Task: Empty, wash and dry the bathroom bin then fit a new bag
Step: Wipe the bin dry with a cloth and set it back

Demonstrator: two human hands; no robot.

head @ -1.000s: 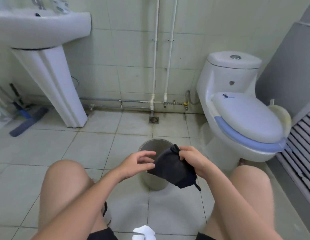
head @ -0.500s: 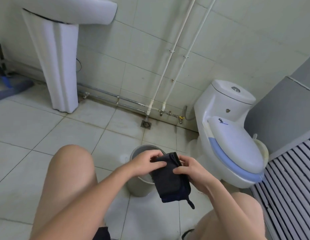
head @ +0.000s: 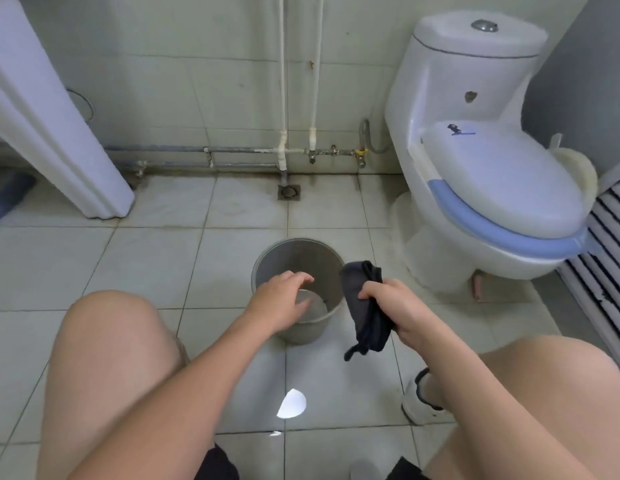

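A round grey metal bin [head: 294, 258] stands upright on the tiled floor between my knees, its mouth open and its inside bare. My right hand [head: 393, 304] grips a folded dark cloth [head: 365, 306] just right of the bin's rim; the cloth's lower end hangs loose. My left hand [head: 281, 299] hovers over the near left side of the bin's mouth, fingers relaxed and spread, holding nothing.
A white toilet [head: 492, 174] with a blue-edged seat stands close on the right. The basin pedestal [head: 55, 133] rises at the left. Pipes [head: 246, 157] and a floor drain [head: 289, 192] run along the back wall. A white scrap [head: 292, 404] lies on the floor.
My left hand has let go of the cloth and moved over the bin's mouth. My right hand keeps the cloth, now at the bin's right side. The view has tilted down.
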